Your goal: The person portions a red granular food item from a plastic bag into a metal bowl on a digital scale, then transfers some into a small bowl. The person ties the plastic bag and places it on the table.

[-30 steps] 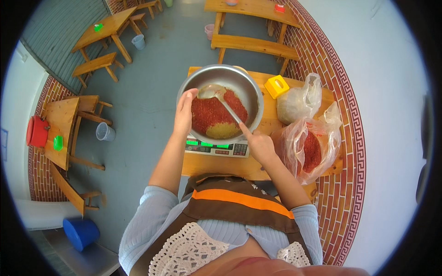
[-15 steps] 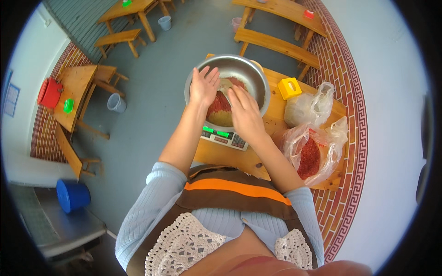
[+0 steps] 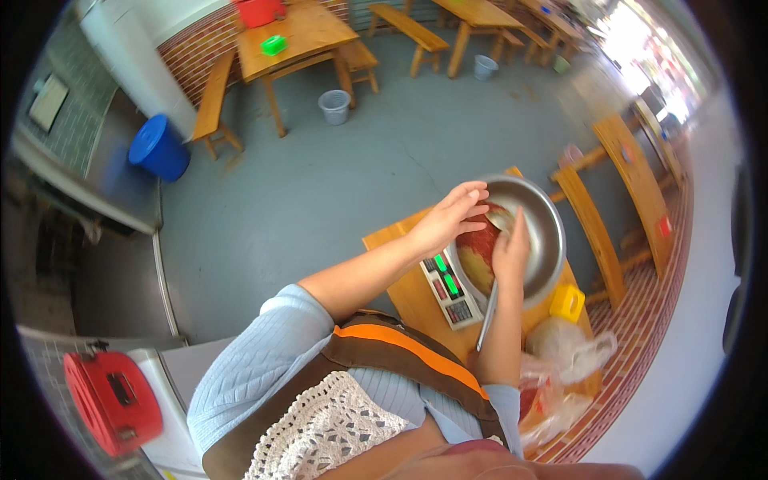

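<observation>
Our left hand lies spread over the near rim of the steel bowl, which holds red and yellow powder and sits on a digital scale on the wooden surface. Our right hand pinches a spoon inside the bowl. A yellow container and plastic bags lie right. Beyond, grey floor, wooden tables, benches and a blue bucket.
</observation>
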`<state>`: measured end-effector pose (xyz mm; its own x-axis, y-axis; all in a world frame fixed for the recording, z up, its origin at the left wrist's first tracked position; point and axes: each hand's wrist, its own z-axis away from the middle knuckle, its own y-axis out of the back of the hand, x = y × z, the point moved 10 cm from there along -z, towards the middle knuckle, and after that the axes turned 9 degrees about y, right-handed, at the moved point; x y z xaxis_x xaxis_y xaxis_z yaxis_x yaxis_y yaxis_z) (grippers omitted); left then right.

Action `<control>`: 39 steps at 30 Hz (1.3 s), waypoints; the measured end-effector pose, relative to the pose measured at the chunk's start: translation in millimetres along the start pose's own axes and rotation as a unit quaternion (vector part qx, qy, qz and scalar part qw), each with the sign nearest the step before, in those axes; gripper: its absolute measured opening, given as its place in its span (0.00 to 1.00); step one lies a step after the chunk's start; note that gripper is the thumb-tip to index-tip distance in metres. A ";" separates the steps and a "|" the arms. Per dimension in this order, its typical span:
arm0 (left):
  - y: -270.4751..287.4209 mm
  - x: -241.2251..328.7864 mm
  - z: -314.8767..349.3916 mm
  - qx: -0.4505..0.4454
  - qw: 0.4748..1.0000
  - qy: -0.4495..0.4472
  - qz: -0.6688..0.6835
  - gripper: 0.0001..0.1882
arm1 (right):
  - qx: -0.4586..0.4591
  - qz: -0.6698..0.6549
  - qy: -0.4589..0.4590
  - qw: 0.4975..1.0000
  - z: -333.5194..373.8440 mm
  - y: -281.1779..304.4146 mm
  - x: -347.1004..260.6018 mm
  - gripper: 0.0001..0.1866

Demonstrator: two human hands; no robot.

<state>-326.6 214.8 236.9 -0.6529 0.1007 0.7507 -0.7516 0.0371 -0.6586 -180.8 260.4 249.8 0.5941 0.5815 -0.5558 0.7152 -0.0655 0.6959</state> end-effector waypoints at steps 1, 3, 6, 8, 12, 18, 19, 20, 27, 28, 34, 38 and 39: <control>24.3 18.9 9.8 0.030 0.998 -0.003 -0.052 0.24 | 0.010 -0.063 0.029 0.997 -7.5 -7.6 -16.3 0.27; 78.4 46.9 31.5 0.074 0.996 0.009 -0.056 0.23 | -0.007 -0.306 0.006 0.952 -13.8 -54.7 -45.8 0.28; 169.4 83.9 71.4 0.115 0.992 0.007 -0.045 0.20 | -0.158 -0.397 0.016 0.904 -9.3 -163.6 -115.8 0.28; 234.8 109.0 105.0 0.129 0.991 0.012 -0.038 0.19 | -0.220 -0.425 0.005 0.878 -4.1 -238.2 -152.6 0.29; 361.8 163.8 197.7 0.225 0.974 0.016 -0.004 0.16 | -0.338 -0.379 -0.054 0.860 2.5 -367.2 -191.9 0.28; 501.5 251.0 338.8 0.404 0.912 -0.053 0.049 0.14 | -0.482 -0.152 0.061 0.861 -15.4 -519.6 -278.7 0.26; 515.1 263.6 358.6 0.422 0.902 -0.074 0.057 0.14 | -0.511 -0.136 0.100 0.843 -16.4 -544.5 -303.8 0.26; 526.5 275.4 377.1 0.439 0.891 -0.097 0.063 0.14 | -0.537 -0.123 0.140 0.823 -19.7 -570.3 -330.9 0.26; 591.3 307.0 497.0 0.542 0.802 -0.199 0.152 0.13 | -0.636 -0.073 0.352 0.683 -32.4 -733.5 -519.2 0.25; 605.8 312.3 511.8 0.552 0.790 -0.205 0.169 0.13 | -0.634 -0.082 0.376 0.671 -34.5 -755.7 -548.5 0.25; 700.8 405.1 610.9 0.623 0.711 -0.287 0.156 0.12 | -0.634 -0.106 0.468 0.606 -19.6 -879.4 -719.1 0.25; 730.5 450.3 691.1 0.660 0.663 -0.324 0.140 0.12 | -0.662 -0.118 0.549 0.496 47.1 -932.7 -840.2 0.25; 735.5 449.5 713.6 0.673 0.642 -0.333 0.155 0.12 | -0.664 -0.128 0.574 0.461 64.9 -942.9 -871.9 0.24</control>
<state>-1240.0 -422.1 126.7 -0.3499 -0.5671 0.7457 0.3156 -0.8208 -0.4761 -1349.2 -237.5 48.8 -0.5801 0.5271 -0.6211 -0.6027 0.2352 0.7625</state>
